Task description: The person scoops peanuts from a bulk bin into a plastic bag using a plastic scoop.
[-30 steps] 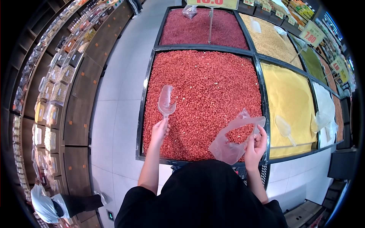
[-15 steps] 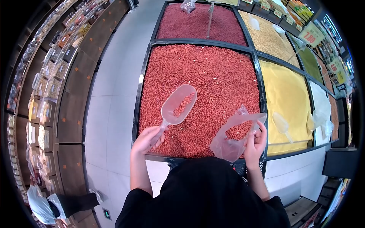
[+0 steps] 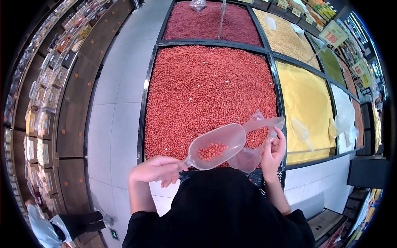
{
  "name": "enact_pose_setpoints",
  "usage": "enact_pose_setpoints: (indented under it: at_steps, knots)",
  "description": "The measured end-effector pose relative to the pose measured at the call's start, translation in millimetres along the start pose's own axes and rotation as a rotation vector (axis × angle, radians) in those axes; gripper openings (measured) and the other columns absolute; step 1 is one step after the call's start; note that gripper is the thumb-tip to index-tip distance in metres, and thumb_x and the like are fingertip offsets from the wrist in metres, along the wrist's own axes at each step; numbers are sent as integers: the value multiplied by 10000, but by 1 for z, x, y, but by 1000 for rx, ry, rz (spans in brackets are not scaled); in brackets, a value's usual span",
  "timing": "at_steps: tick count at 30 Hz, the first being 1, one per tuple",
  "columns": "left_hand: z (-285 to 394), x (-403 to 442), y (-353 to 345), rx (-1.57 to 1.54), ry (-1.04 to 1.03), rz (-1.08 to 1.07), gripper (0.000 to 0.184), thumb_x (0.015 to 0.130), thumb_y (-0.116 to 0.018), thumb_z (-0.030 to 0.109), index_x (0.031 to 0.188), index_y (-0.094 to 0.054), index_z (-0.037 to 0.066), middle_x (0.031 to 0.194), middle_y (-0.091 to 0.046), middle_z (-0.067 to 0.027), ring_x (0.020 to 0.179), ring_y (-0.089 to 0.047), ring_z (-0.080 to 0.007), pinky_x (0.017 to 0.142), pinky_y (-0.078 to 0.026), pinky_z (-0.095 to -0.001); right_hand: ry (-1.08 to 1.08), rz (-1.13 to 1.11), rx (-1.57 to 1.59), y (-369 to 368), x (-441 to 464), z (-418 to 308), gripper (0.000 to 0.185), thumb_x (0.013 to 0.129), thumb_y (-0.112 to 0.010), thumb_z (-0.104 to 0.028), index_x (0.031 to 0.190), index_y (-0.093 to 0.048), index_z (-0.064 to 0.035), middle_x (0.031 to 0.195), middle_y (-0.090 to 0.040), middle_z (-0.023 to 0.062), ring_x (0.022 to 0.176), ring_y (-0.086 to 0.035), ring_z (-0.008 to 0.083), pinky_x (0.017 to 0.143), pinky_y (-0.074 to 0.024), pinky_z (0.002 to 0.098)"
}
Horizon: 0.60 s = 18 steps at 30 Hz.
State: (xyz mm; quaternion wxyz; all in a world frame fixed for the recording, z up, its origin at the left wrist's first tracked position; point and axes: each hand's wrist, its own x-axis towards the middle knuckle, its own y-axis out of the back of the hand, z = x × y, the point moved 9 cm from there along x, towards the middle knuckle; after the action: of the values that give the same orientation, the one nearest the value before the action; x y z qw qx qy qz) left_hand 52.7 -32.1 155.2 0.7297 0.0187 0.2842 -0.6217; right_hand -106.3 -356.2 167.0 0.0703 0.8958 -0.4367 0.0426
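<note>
My left hand (image 3: 159,170) grips the handle of a clear plastic scoop (image 3: 223,138), tilted toward the right. A small heap of red peanuts (image 3: 212,151) lies in its bowl. The scoop's front end is at the mouth of a clear plastic bag (image 3: 247,160), partly covering it. My right hand (image 3: 273,151) pinches the bag's rim on the right side and holds the mouth apart. Beneath both is a black-edged bin (image 3: 145,84) filled with red peanuts.
Beyond is a bin of dark red grains (image 3: 211,22). To the right, a yellow bin (image 3: 306,99) holds another scoop (image 3: 300,130), beside white goods (image 3: 344,115). Price signs (image 3: 334,34) stand there. Shelves (image 3: 76,124) line the left aisle, with a person (image 3: 78,225) at lower left.
My left hand has turned the scoop from upright over the peanuts toward the right, up to the bag, now with peanuts in it. My right hand keeps its hold; the view has shifted slightly.
</note>
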Motion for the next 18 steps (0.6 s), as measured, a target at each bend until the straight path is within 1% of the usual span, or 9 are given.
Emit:
enact_pose_setpoints:
  at_steps: [3,5,7,9,10,11,13,14,18]
  knots:
    - [6,16,-16,29,46,-36,356,1110,-413,238,1256,-642,9,745,-665,-40,552,-619,-83,493,-475,-222,-2,-4,7,-1,-2,-1,440,1017,-489,60,1444,-436,-28,803,-515,-22,602,-456,16,538,-374,169]
    - [7,31,-30,123,72,-138,378,1121,-379,218,1289,-627,-12,741,-662,-52,553,-638,-103,506,-505,-235,-6,3,-1,1,-4,0,442,1013,-489,63,1443,-440,-27,808,-519,-24,617,-459,13,548,-371,166]
    - [13,45,-40,152,70,-162,379,1120,-392,242,1257,-633,-18,730,-653,-53,556,-639,-109,514,-515,-251,-8,9,-9,4,-4,4,444,1010,-490,66,1442,-444,-27,813,-523,-26,633,-462,10,558,-368,162]
    - [19,57,-48,183,142,-138,389,1118,-405,269,1252,-631,-18,728,-652,-50,559,-640,-109,516,-515,-253,72,51,-115,13,-1,4,446,1005,-497,65,1438,-455,-30,822,-531,-32,671,-466,1,578,-360,155]
    - [23,61,-49,174,150,-121,415,1096,-453,351,1187,-645,-5,766,-648,-40,577,-645,-110,515,-525,-258,73,52,-117,16,-1,4,446,1005,-497,65,1438,-455,-30,822,-531,-32,671,-466,1,578,-360,155]
    - [27,65,-51,173,147,-123,415,1096,-453,351,1187,-645,-5,766,-648,-40,577,-645,-110,515,-525,-258,54,82,-95,20,0,4,447,1003,-501,64,1437,-459,-32,826,-533,-35,684,-465,-2,583,-358,153]
    - [35,76,-49,266,123,-44,384,1102,-441,339,1122,-647,15,739,-646,-22,562,-639,-108,506,-507,-256,37,112,-77,25,1,2,448,1001,-505,62,1436,-464,-34,831,-535,-38,696,-464,-5,587,-355,151]
    - [39,82,-49,251,94,-27,376,1093,-455,352,1063,-646,29,746,-646,-19,565,-637,-111,507,-508,-265,19,110,-67,25,0,1,448,1002,-509,58,1437,-464,-36,833,-536,-38,686,-463,-5,582,-356,152]
    - [47,100,-53,365,111,33,362,1078,-477,336,1035,-652,22,743,-654,-36,575,-643,-121,520,-519,-281,36,69,-78,24,-1,1,447,1003,-514,50,1437,-467,-43,838,-537,-37,651,-457,-2,561,-352,152]
